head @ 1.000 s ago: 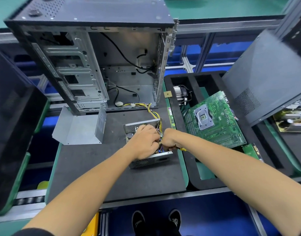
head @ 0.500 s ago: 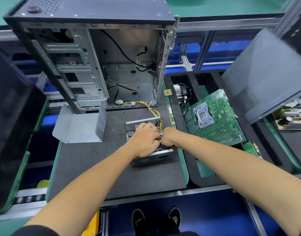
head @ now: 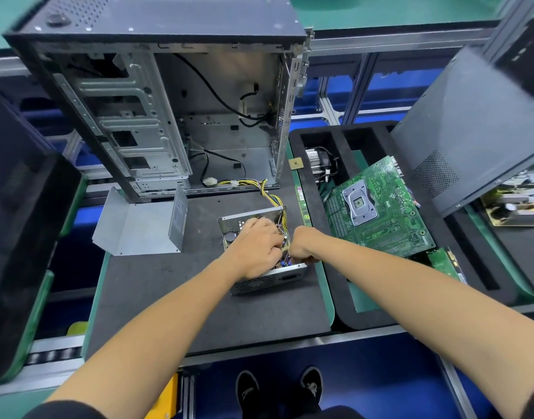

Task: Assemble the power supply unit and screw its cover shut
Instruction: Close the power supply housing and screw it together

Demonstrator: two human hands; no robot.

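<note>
Both hands are working inside the open power supply unit point(head: 261, 252) at the centre of the frame. The left hand point(head: 258, 246) is lying over the unit's middle, fingers curled down among the components; whether it is gripping anything I cannot tell, since the fingertips are hidden. The right hand point(head: 300, 246) is reaching in from the right, fist-like, knuckles toward the camera, seemingly pinching something small at the unit's right wall, though the item is hidden.

The unit is sitting on the dark mat point(head: 175, 285) directly beneath the hands, so neither arm has to travel. Its long axis is running from upper left to lower right of the frame, with the vented end facing the bottom and the yellow cable bundle point(head: 271, 196) trailing from its far end toward the upper middle.

The bent grey cover point(head: 139, 228) is lying to the left of the unit, apart from it, nearer the left arm. By my reading, it goes on only once the internals are seated.
</note>
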